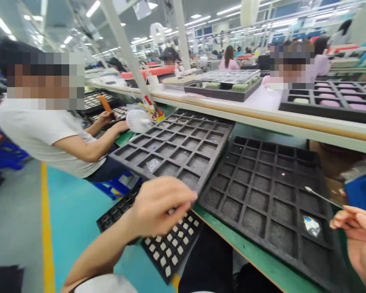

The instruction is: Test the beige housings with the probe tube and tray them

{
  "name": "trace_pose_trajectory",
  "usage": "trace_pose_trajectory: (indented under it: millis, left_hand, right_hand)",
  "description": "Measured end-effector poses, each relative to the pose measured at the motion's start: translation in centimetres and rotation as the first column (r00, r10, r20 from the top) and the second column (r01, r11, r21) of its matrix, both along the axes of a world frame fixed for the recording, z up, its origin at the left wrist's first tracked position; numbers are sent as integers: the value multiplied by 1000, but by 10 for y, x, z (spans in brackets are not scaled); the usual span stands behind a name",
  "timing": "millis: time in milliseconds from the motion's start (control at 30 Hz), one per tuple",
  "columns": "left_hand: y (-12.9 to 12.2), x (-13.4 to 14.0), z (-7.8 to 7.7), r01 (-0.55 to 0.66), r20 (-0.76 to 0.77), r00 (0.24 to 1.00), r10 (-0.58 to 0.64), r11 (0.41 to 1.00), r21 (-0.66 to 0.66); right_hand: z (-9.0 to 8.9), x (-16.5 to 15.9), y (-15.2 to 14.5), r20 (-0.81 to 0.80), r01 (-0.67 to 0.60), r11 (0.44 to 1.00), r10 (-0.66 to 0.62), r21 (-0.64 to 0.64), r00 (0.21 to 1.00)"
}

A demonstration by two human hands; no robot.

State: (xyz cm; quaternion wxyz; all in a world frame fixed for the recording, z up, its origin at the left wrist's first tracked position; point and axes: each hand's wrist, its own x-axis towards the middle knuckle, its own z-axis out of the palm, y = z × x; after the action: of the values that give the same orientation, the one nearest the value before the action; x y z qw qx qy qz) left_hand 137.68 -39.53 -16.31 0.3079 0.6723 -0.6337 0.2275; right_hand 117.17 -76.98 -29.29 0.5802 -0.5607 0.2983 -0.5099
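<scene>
The desk [247, 248] before me is smooth and green along its bare strip. On it lies the right tray [253, 219], matte black with a felty grain, straight ridges cutting it into square wells. The left tray [177, 152], just as dark and gridded, sits beside it at an angle. Lower down, the low tray [157, 265] carries rows of pale, squarish pieces [174, 259]. My left grip [163, 207] is curled near the left tray's closest corner. My right grip [360, 236] pinches a thin, straight stick [323, 198], its pale, rounded tip over the right tray. In a well there lies a crumpled packet [311, 226], clear and shiny with blue glints; a scrap of film [153, 164] lies in the left tray. A white speck [283, 174] dots another well.

My left grip and wrist cover part of the low tray. I cannot tell whether those fingers touch the left tray or hold anything. The frame cuts off my right grip, and my fingers hide the stick's near end. What the packet contains is too blurred to make out.
</scene>
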Motion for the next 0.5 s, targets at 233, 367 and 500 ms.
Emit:
trace_pose_trajectory:
  millis: [233, 367, 500]
  left_hand:
    - [12, 101, 39, -655, 118, 748, 653, 700, 285]
    - [-9, 187, 48, -777, 215, 572, 792, 439, 452]
    - [-27, 263, 45, -734, 190, 561, 806, 377, 565]
  right_hand:
    - [-35, 13, -9, -26, -79, 995, 81, 58, 996]
    - [-34, 11, -6, -126, -204, 972, 218, 116, 968]
    - [-34, 11, -4, -160, -219, 973, 228, 69, 960]
